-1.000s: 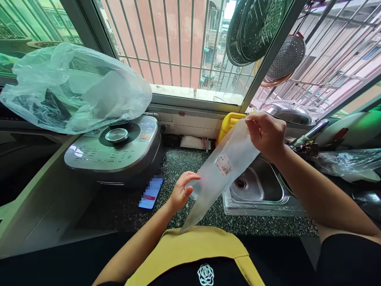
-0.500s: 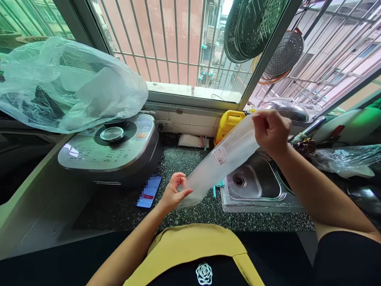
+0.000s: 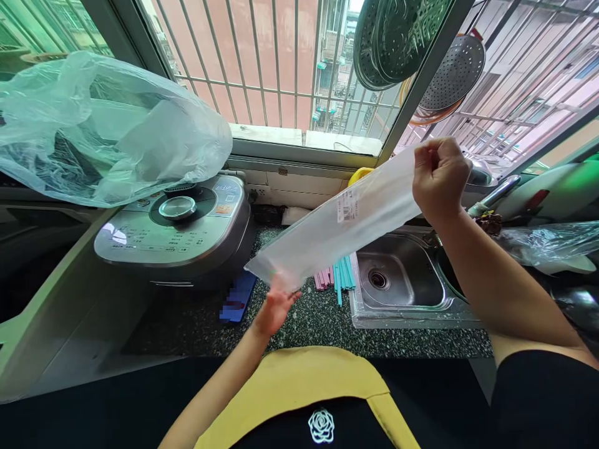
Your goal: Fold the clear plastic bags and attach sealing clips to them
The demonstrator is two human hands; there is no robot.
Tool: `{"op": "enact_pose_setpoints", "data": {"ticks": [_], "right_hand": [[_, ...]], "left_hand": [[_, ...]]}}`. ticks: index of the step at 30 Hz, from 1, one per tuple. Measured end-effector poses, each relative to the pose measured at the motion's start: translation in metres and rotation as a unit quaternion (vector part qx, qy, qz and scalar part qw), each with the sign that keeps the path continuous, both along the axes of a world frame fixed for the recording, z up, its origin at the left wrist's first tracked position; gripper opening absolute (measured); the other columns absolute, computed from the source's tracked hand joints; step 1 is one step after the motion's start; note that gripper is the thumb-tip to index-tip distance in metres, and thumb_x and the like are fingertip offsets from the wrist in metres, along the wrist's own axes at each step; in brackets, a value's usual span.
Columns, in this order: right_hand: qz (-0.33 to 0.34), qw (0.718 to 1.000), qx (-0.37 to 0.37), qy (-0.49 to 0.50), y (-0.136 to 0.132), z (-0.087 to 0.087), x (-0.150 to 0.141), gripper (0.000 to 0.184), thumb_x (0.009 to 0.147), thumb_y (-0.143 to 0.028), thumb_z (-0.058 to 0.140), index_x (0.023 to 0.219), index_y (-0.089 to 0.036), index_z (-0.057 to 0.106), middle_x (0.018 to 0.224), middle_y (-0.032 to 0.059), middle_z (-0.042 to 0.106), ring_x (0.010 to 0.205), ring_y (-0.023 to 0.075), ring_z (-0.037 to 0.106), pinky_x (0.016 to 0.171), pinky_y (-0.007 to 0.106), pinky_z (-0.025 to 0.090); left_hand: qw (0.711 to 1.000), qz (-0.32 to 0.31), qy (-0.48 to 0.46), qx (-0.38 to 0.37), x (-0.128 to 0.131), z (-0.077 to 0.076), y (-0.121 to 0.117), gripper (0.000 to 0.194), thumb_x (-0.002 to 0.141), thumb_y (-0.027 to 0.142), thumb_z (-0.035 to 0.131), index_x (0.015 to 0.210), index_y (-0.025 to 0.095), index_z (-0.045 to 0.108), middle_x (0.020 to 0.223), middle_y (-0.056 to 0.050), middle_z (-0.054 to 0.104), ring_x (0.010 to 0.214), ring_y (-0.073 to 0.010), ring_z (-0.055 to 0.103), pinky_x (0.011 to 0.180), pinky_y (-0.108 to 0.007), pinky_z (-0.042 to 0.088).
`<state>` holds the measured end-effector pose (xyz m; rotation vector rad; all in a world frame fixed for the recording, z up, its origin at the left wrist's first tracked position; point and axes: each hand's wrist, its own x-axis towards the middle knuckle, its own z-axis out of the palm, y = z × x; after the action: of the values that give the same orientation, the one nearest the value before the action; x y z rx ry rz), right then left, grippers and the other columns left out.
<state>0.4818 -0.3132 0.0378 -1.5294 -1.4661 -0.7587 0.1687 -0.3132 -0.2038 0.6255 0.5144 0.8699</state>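
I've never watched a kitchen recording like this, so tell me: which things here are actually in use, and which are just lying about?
In use:
right hand gripping the clear plastic sleeve
left hand under its lower end
pink and teal sticks on the counter beneath

Lying about:
rice cooker
phone
sink
crumpled bag
yellow bottle

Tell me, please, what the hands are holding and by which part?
The right hand pinches one end of a long clear plastic bag. The left hand is at the bag's lower end; whether it grips cannot be told.
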Motion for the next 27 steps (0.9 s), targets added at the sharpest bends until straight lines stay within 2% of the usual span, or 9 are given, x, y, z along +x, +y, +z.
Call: {"op": "enact_pose_setpoints", "data": {"ticks": [2,4,8,11,15,18,20,24,27], "right_hand": [[-0.004,1.000,0.001,-0.005,0.003,0.000,0.002,0.027,0.092,-0.042,0.038,0.094,-0.024,0.058,0.063,0.0030,0.056,0.057,0.0179,0.053,0.054,0.033,0.039],[-0.011,1.000,-0.001,-0.016,0.004,0.001,0.003,0.027,0.092,-0.042,0.038,0.093,-0.024,0.058,0.063,0.0034,0.056,0.058,0.0176,0.053,0.054,0.033,0.039],[-0.016,0.999,-0.007,-0.032,0.003,-0.003,0.007,0.026,0.092,-0.040,0.039,0.090,-0.023,0.058,0.062,0.0031,0.057,0.057,0.0163,0.053,0.054,0.031,0.038],[-0.004,0.999,-0.023,-0.042,0.003,-0.019,0.002,0.024,0.091,-0.036,0.042,0.086,-0.021,0.059,0.060,0.0024,0.057,0.054,0.0152,0.052,0.052,0.029,0.037],[0.046,0.995,-0.070,-0.054,0.012,-0.061,-0.029,0.024,0.089,-0.031,0.043,0.078,-0.018,0.059,0.062,0.0023,0.062,0.051,0.0125,0.053,0.050,0.025,0.036],[0.071,0.993,-0.092,-0.029,0.025,-0.090,-0.052,0.026,0.089,-0.031,0.040,0.078,-0.017,0.059,0.064,0.0022,0.064,0.052,0.0118,0.054,0.051,0.023,0.036],[0.076,0.992,-0.100,-0.014,0.033,-0.100,-0.058,0.027,0.090,-0.031,0.039,0.077,-0.018,0.059,0.064,0.0019,0.065,0.052,0.0113,0.054,0.052,0.022,0.036],[0.074,0.993,-0.094,0.002,0.039,-0.097,-0.049,0.024,0.088,-0.031,0.042,0.078,-0.018,0.060,0.064,0.0011,0.063,0.053,0.0113,0.054,0.052,0.022,0.036],[0.071,0.994,-0.078,0.027,0.036,-0.085,-0.035,0.024,0.088,-0.035,0.044,0.079,-0.018,0.059,0.063,0.0005,0.061,0.053,0.0120,0.053,0.053,0.024,0.037]], "left_hand": [[1.000,-0.008,0.014,-0.019,0.016,-0.002,-0.004,0.063,0.048,0.058,0.078,0.099,0.024,0.061,0.107,-0.006,0.065,0.093,-0.0226,0.062,0.079,-0.035,0.049],[0.997,0.025,0.070,-0.007,0.030,-0.004,-0.001,0.049,0.052,0.051,0.079,0.087,0.020,0.063,0.089,-0.004,0.068,0.076,-0.0163,0.064,0.070,-0.030,0.049],[0.979,0.077,0.179,0.057,0.033,-0.020,0.013,0.043,0.050,0.054,0.077,0.063,0.016,0.062,0.061,0.000,0.062,0.056,-0.0109,0.055,0.062,-0.027,0.047],[0.963,0.102,0.235,0.080,0.017,-0.042,0.021,0.040,0.049,0.053,0.077,0.058,0.016,0.063,0.062,-0.002,0.064,0.065,-0.0153,0.058,0.074,-0.033,0.047],[0.921,0.149,0.342,0.110,-0.015,-0.068,0.040,0.024,0.045,0.035,0.081,0.049,0.020,0.063,0.070,-0.003,0.066,0.092,-0.0238,0.056,0.095,-0.039,0.036],[0.896,0.162,0.395,0.121,-0.032,-0.078,0.058,0.015,0.047,0.024,0.078,0.048,0.022,0.063,0.074,-0.002,0.067,0.109,-0.0275,0.050,0.103,-0.042,0.027],[0.891,0.164,0.406,0.122,-0.037,-0.080,0.065,0.015,0.047,0.022,0.078,0.047,0.022,0.063,0.071,-0.002,0.067,0.110,-0.0285,0.049,0.105,-0.044,0.025],[0.905,0.163,0.376,0.116,-0.031,-0.079,0.059,0.023,0.045,0.034,0.079,0.055,0.020,0.064,0.071,-0.004,0.066,0.099,-0.0262,0.055,0.097,-0.039,0.035],[0.927,0.150,0.330,0.092,-0.018,-0.076,0.046,0.041,0.047,0.053,0.075,0.063,0.017,0.062,0.067,-0.003,0.064,0.073,-0.0190,0.060,0.077,-0.034,0.046]]}}
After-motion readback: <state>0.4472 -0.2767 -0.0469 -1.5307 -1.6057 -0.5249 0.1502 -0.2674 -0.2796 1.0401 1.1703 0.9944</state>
